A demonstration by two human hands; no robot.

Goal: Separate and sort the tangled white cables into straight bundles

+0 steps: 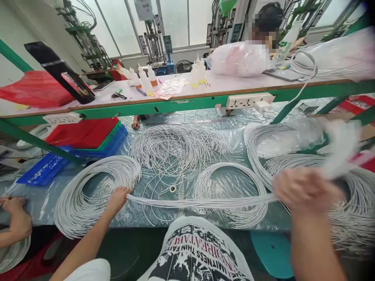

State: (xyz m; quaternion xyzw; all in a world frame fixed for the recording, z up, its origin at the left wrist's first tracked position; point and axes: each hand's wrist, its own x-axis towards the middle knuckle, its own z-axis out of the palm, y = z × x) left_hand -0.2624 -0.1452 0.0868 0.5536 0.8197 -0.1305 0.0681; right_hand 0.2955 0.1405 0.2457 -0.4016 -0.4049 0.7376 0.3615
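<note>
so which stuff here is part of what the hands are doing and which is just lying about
In use:
- left hand, grip shut on wire bundle
- right hand, blurred, on the same bundle
- wire coils on the table

Lying about:
- bottles on the shelf
- red and blue trays
- power strip
- tape roll
- plastic bags

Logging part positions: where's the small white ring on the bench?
Head view, centre: the small white ring lies on the plastic sheet, just above the stretched wire bundle, between the left hand and the middle wire coil.
</note>
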